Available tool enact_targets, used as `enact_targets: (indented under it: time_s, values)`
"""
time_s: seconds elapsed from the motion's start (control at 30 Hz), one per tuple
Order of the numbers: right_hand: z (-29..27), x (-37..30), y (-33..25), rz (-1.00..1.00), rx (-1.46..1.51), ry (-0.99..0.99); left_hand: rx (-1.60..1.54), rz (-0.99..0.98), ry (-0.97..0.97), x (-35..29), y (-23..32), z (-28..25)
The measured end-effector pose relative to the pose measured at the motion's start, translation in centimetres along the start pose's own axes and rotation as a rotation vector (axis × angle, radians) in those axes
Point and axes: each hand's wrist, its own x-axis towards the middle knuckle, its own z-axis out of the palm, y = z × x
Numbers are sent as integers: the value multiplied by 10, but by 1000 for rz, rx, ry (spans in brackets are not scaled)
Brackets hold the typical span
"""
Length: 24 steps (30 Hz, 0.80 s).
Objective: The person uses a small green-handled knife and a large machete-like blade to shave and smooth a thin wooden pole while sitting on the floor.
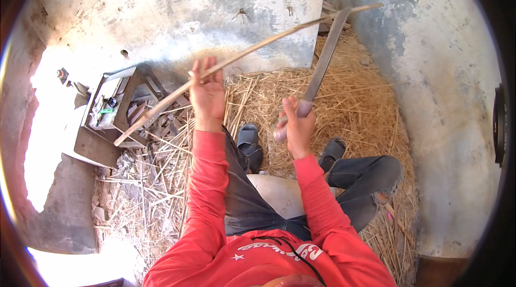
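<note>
A long, thin wooden stick (252, 47) slants across the view from lower left to upper right. My left hand (208, 93) supports it, palm up, the stick lying across its nearly straight fingers. In my right hand (299, 128) is a machete (324, 61), gripped by its pale handle, with the long blade pointing up and away. Near its far end, the blade crosses the stick; whether they touch I cannot tell.
Loose straw (365, 88) covers the floor around my sandals (249, 144). A worn wooden cabinet (97, 142) with odds and ends stands at left. Stained walls (177, 12) rise ahead and on the right. Between my legs is a pale, rounded surface (277, 193).
</note>
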Motion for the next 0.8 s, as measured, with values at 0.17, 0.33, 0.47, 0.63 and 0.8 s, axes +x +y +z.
enact_targets:
  time_s: [0.17, 0.33, 0.47, 0.63, 0.8]
  values:
    - [29, 39, -38, -155, 103, 76, -165, -189, -93, -47, -52, 19]
    - [30, 76, -48, -311, 124, 134, -59, -388, -203, -45, -74, -2]
    - [30, 93, -62, -361, 112, 149, 82, -576, -256, -40, -81, -5]
    - [35, 108, -71, -461, 42, 124, 621, -882, -512, -32, -58, 11]
    - [35, 109, -76, -516, -20, 1, 1167, 332, -360, -50, -43, 63]
